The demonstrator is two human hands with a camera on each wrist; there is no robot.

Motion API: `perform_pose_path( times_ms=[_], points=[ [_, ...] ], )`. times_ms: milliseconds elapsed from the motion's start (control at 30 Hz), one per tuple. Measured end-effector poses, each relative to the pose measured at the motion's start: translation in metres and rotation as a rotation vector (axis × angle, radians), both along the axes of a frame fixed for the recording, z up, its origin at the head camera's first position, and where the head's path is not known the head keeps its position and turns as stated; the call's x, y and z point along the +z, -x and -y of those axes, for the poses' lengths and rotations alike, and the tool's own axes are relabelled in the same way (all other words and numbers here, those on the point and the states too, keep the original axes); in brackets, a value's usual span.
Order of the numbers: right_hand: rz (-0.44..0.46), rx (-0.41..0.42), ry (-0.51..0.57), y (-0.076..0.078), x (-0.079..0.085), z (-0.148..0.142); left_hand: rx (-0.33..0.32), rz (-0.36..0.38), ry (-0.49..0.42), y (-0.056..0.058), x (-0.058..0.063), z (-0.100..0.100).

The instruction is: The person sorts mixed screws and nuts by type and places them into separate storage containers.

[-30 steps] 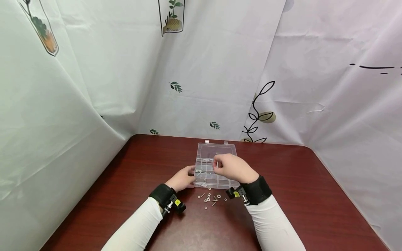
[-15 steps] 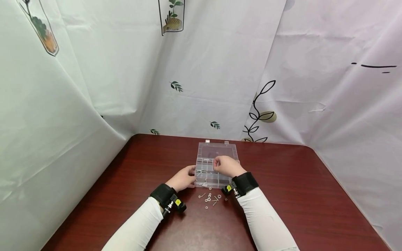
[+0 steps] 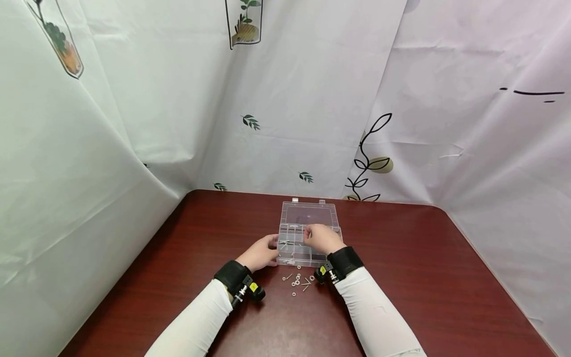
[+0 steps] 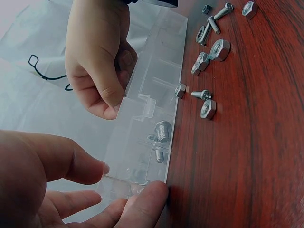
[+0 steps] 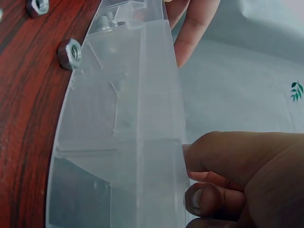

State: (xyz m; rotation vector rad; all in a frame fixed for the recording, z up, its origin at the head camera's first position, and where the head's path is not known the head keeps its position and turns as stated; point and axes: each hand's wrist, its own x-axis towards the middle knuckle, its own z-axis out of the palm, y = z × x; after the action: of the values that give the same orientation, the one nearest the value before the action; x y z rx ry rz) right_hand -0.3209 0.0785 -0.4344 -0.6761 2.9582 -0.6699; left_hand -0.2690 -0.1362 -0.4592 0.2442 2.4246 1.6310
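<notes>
A clear plastic compartment box (image 3: 316, 252) lies with its lid (image 3: 309, 213) flipped back. My left hand (image 3: 259, 255) grips the box's left side, thumb and fingers at its corner in the left wrist view. Inside, near that corner, are bolts (image 4: 162, 131). My right hand (image 3: 323, 238) is over the middle compartments, fingers curled and thumb tip down at the box. I cannot tell whether its fingers pinch anything. Loose hex nuts (image 4: 208, 109) and screws (image 4: 202, 94) lie on the table before the box; one nut (image 5: 70, 54) sits right at its front wall.
The dark red wooden table (image 3: 446, 277) extends to both sides. A pale printed curtain (image 3: 285, 99) hangs close behind its far edge. Several more nuts and screws (image 4: 221, 49) are scattered near the box front, beside the right wrist's camera (image 3: 320, 273).
My right hand has lowered toward the compartments, its wrist and forearm swinging left and nearer the box. The left hand keeps its grip on the box's side.
</notes>
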Motion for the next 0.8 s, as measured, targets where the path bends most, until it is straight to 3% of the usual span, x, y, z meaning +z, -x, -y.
perform_pose_path(
  times_ms=[467,800],
  points=[
    [-0.006,-0.005,-0.023,-0.004,0.005,0.001,-0.005,0.006,0.014,0.001,0.000,0.000],
    [-0.061,0.029,-0.084,-0.026,0.021,0.009,-0.007,0.006,-0.001,-0.001,0.002,0.000]
  ],
)
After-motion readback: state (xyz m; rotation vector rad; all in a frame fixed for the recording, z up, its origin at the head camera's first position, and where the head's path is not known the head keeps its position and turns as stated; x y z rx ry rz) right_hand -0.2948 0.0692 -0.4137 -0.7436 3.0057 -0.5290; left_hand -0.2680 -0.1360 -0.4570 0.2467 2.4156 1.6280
